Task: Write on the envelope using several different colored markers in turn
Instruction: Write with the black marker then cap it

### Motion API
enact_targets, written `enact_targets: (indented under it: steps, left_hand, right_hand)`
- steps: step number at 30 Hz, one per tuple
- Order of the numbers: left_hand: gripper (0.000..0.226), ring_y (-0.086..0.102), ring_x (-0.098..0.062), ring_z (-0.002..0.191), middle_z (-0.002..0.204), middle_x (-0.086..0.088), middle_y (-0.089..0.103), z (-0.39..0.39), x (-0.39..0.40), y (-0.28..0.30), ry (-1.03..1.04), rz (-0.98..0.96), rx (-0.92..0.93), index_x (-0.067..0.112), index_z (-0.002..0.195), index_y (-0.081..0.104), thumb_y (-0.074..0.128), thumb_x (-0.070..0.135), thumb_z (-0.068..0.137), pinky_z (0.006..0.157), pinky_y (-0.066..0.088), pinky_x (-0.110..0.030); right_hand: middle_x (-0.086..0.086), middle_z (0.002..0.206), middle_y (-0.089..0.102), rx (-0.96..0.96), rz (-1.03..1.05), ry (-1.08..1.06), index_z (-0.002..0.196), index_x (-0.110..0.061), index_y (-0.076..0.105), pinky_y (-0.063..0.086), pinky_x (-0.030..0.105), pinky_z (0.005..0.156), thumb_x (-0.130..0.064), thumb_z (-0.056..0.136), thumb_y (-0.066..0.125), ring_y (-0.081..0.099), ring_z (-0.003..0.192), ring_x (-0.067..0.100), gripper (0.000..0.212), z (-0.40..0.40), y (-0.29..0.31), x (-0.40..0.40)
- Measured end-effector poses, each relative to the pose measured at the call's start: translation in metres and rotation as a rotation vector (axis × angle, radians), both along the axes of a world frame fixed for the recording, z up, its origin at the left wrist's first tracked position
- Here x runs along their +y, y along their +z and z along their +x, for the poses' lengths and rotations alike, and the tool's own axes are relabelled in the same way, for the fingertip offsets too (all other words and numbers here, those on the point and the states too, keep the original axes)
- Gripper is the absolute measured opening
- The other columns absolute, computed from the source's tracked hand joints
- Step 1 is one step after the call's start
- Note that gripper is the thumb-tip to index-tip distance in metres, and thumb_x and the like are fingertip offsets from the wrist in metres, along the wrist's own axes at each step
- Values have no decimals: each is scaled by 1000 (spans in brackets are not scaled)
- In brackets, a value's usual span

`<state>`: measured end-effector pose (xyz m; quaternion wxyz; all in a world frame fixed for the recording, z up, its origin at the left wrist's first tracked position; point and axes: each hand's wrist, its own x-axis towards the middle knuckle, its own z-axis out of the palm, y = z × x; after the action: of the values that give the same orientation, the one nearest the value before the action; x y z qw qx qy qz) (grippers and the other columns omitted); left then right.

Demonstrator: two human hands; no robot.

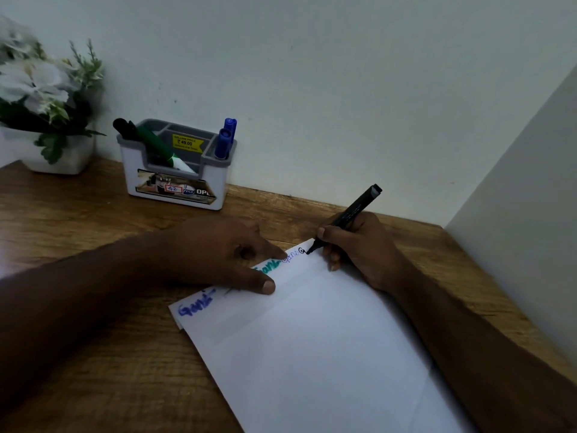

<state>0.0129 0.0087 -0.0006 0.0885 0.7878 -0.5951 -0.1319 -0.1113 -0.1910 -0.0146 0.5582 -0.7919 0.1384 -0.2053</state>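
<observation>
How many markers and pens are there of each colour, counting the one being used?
Black: 2, the black marker in the right hand and a black one in the holder
Green: 1, the green marker in the holder
Blue: 2, the blue pens in the holder
Total: 5

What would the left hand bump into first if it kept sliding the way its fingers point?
Probably the black marker's tip: the left hand points right along the envelope edge, with the right hand just behind it.
</observation>
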Motion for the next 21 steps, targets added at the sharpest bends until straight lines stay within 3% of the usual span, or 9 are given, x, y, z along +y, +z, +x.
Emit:
enact_targets:
  steps: [6,17,21]
  left_hand:
    - [73,49,-4,81,93,20,48,2,-1,-1,-9,2,-19,59,132,33,37,81,63,64,42,-23]
    - [77,49,-4,82,93,19,47,-2,0,3,-5,24,-30,56,133,34,34,80,60,70,46,-28]
    - [77,48,-4,82,94,19,46,-2,0,3,-6,28,-46,56,134,32,33,80,61,70,46,-27]
  right_hand:
    - [7,52,58,11,-9,-8,81,16,64,48,25,40,0,87,62,50,40,13,17,1,-1,0]
    - [7,51,58,30,2,-66,81,14,63,49,24,39,-1,87,61,50,38,11,16,1,0,2]
    - [15,58,55,33,-15,-86,83,13,63,49,24,39,-1,87,61,49,38,12,15,2,1,3]
